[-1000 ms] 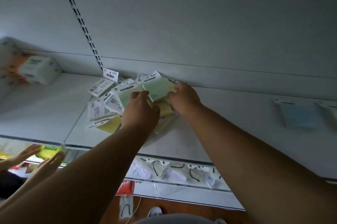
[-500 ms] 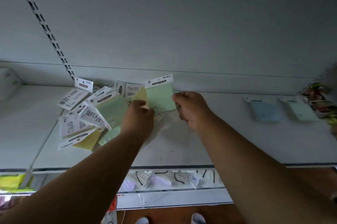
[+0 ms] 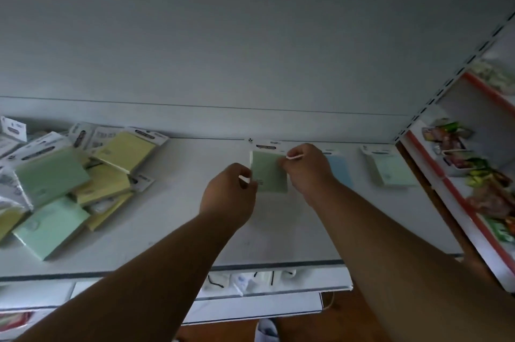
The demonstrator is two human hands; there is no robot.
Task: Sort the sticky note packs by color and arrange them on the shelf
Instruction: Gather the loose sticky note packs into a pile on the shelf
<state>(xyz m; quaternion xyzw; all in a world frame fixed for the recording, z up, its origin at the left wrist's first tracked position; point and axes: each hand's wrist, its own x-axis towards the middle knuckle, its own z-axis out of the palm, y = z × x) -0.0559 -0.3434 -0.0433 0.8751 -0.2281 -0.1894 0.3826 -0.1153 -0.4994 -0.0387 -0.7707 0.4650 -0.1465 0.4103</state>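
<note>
A green sticky note pack (image 3: 269,171) with a white header card sits near the back of the white shelf (image 3: 178,219), held between both hands. My left hand (image 3: 228,196) pinches its left edge and my right hand (image 3: 306,169) grips its right edge. Partly hidden behind my right hand lies a blue pack (image 3: 338,171). Further right rests a pale mint pack (image 3: 390,169). At the left lies a jumbled pile of green and yellow packs (image 3: 69,177).
The shelf's front edge (image 3: 167,272) runs across below my forearms, with a lower shelf of small white items (image 3: 250,280) beneath. A neighbouring red-edged shelf unit (image 3: 473,188) with packaged goods stands at the right. The grey back panel (image 3: 250,49) rises behind.
Both hands have carried the green pack rightward from the pile to a spot beside the blue pack. The view has swung right, so the pile now sits at the left.
</note>
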